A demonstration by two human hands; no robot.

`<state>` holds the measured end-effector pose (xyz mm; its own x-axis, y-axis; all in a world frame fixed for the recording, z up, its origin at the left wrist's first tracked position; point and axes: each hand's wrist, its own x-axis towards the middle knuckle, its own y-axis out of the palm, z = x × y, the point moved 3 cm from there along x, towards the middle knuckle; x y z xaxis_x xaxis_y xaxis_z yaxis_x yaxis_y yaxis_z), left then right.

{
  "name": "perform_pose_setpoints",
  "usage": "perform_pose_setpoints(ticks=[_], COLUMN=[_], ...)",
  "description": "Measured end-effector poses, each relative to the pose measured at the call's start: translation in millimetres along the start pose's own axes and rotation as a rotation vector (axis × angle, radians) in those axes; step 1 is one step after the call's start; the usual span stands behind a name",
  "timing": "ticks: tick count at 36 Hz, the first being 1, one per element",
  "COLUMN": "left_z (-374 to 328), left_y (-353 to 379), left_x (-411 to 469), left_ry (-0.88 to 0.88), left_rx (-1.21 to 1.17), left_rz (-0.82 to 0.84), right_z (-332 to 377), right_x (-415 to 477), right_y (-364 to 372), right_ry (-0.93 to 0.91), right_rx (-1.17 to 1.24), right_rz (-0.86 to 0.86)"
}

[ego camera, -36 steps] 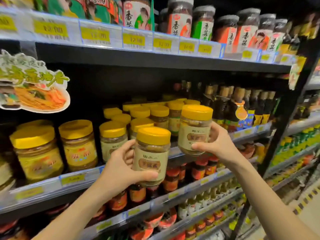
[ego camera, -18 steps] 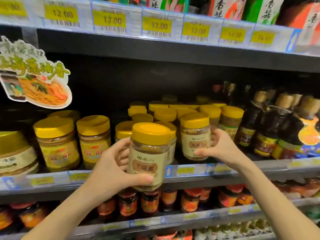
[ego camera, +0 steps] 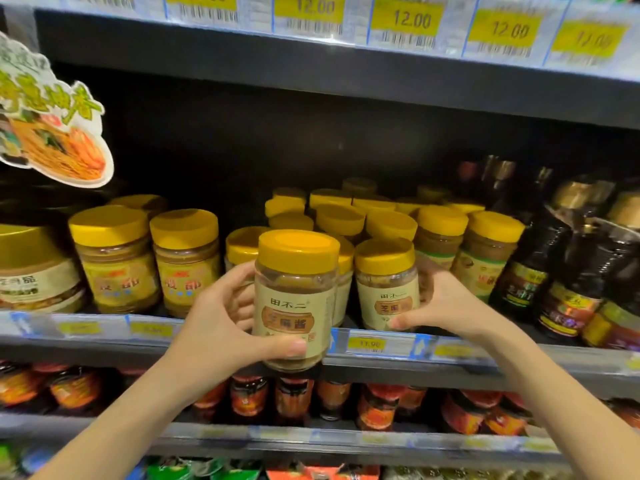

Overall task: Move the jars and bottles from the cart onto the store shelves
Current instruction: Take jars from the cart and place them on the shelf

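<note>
Left hand gripping front jar, right hand gripping second jar, fingers mostly hidden behind

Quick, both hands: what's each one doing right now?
Left hand: grips a yellow-lidded jar, held in front of the shelf.
Right hand: grips a second jar at the shelf front.

I read 12.00 on the yellow price tags overhead, and 田不二 on the nearest jar and the jar beside it.
</note>
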<state>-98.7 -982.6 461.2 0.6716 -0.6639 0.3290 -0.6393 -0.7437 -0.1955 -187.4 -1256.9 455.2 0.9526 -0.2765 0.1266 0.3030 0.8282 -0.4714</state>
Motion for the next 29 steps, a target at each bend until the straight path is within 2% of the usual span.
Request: perform_pose_setpoints(ticks=[14,29], left_z=[1,2], left_y=[2,1], left_x=[1,-3], left_ry=[-0.014,-0.005], left_rx=[-0.001,0.015], left_rz=[0.014,0.045], right_z=[4,12], right_x=[1,3], right_y=[4,11], right_ry=[-0.046,-0.062], right_rx=[-0.041,-0.292], right_rz=[-0.003,-0.069])
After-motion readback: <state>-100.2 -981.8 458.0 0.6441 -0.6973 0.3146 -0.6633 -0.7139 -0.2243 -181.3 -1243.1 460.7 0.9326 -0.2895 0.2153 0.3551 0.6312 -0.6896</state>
